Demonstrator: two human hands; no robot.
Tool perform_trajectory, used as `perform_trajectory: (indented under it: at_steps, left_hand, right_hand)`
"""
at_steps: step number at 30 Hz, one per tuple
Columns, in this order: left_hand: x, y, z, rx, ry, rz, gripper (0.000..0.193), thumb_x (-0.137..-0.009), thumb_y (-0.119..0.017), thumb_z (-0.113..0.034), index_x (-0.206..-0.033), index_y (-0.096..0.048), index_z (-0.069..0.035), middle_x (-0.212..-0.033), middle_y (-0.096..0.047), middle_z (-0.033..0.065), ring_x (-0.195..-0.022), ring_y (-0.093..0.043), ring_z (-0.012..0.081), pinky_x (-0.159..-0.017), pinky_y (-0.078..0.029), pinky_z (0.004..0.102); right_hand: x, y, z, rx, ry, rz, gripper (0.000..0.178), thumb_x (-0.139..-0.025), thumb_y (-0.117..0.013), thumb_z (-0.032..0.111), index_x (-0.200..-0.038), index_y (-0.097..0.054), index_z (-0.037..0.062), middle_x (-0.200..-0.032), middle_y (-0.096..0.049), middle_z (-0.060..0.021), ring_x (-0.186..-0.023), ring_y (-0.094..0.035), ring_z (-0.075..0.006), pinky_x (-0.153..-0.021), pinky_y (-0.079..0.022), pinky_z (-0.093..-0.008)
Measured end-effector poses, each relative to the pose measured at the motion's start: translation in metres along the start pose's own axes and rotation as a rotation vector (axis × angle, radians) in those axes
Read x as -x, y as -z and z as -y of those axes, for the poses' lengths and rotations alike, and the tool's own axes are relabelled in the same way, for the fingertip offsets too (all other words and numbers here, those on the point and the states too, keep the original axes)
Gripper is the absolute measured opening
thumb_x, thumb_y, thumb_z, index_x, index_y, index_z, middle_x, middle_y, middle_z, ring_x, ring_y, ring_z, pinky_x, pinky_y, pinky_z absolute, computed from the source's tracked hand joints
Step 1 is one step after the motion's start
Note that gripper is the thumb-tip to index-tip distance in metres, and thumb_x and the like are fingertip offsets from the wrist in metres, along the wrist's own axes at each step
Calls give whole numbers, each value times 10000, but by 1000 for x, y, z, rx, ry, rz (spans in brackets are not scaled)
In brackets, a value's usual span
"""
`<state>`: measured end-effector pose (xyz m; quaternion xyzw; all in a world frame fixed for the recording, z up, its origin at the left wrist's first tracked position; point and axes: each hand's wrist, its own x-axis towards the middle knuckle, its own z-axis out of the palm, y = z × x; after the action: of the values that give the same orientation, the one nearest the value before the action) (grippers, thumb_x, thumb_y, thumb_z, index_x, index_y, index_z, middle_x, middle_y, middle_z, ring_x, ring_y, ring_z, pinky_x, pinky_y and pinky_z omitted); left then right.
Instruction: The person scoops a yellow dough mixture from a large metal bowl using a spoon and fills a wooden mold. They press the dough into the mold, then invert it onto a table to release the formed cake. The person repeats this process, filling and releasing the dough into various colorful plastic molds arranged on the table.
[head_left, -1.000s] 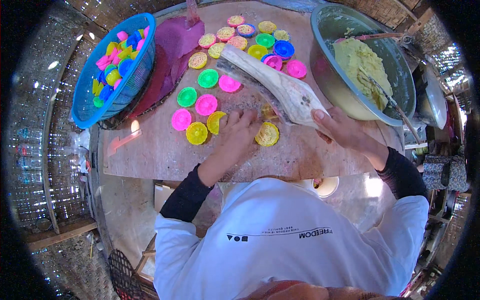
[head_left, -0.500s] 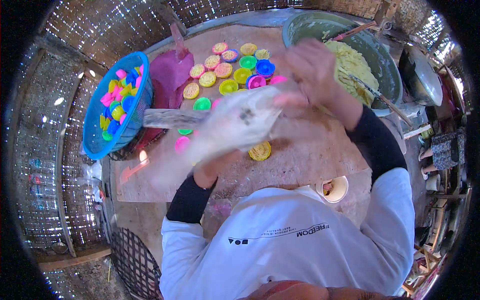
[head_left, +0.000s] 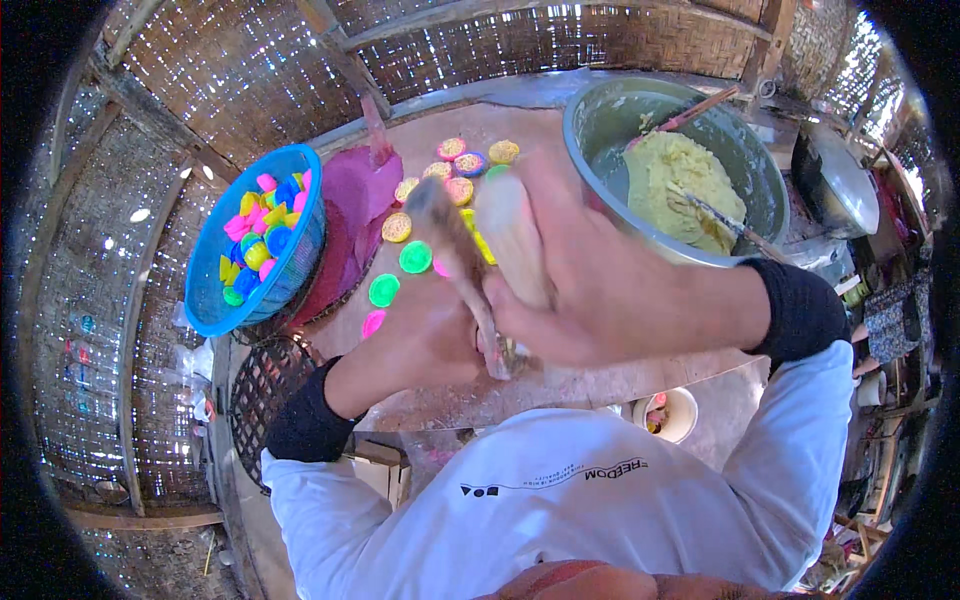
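1. Fingers (head_left: pixel 560 270) of our right hand (head_left: pixel 610 290) wrap round a pale, blurred piping bag (head_left: pixel 510 240), raised close to the camera above the wooden table (head_left: pixel 640 375); the grip is closed on it.
2. Our left hand (head_left: pixel 430 340) sits just left of the right one, low over the table, pinching the bag's thin, blurred lower end (head_left: pixel 465 275); how tightly those fingers close we cannot tell.
3. Both forearms, in black cuffs and white sleeves, come up from the near edge of the table, the right crossing in front of the metal bowl (head_left: pixel 600 110).
4. On the table, beyond our hands, lie small round moulds (head_left: pixel 415 257) in green, pink, yellow and orange, some filled with pale batter; a purple cloth (head_left: pixel 350 200) lies at the table's far left.
5. Left of the table a blue basket (head_left: pixel 215 300) holds more coloured moulds; at the table's far right the metal bowl holds yellow batter (head_left: pixel 685 185) and a utensil.
6. Below the table's near right edge stands a small white cup (head_left: pixel 672 415). Woven bamboo walls close the room behind the table.
7. Half a second ago the bag swept wide to the left across the table; now it stands more upright between both hands, and the view has shifted so the basket sits lower.
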<state>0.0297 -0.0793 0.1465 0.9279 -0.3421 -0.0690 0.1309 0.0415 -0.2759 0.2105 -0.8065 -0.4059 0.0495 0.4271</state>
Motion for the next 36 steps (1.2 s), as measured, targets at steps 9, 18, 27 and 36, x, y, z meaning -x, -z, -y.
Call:
perform_trajectory:
  at_steps: [9, 18, 27, 36]
  left_hand:
    - [-6, -70, 39, 823, -165, -224, 538, -608, -763, -226, -1084, -573, -62, -899, -631, 44, -797, -604, 165, -771, -472, 311]
    - [-86, -69, -9, 1167, -493, -893, 381, -804, -594, -178, -1151, -472, -78, -1282, -355, 86, -1235, -359, 244, -977, -350, 350]
    - [-132, -30, -36, 1659, -707, -1156, 401, -828, -547, -394, -1055, -488, -69, -1083, -513, 104, -1136, -448, 314, -963, -369, 499]
    - [-39, 15, 56, 694, -626, -1618, 337, -747, -659, -218, -966, -465, -51, -937, -526, 146, -912, -553, 275, -794, -502, 430]
  right_hand:
    - [94, 93, -31, -635, 459, -819, 210, -786, -488, 88, -970, -391, 111, -606, -397, -5, -410, -374, -105, -450, -375, -264]
    - [47, 70, -132, -1037, 397, -1596, 291, -905, -398, 213, -644, -409, 85, -535, -352, -21, -490, -365, -146, -541, -400, -350]
    - [-10, 28, -166, -1671, 87, -1288, 272, -904, -441, 274, -719, -438, 75, -677, -517, -77, -572, -486, -191, -725, -490, -371]
    - [120, 118, -178, 1015, -477, -338, 376, -654, -711, 338, -927, -639, 88, -909, -627, -117, -928, -575, -266, -813, -419, -403]
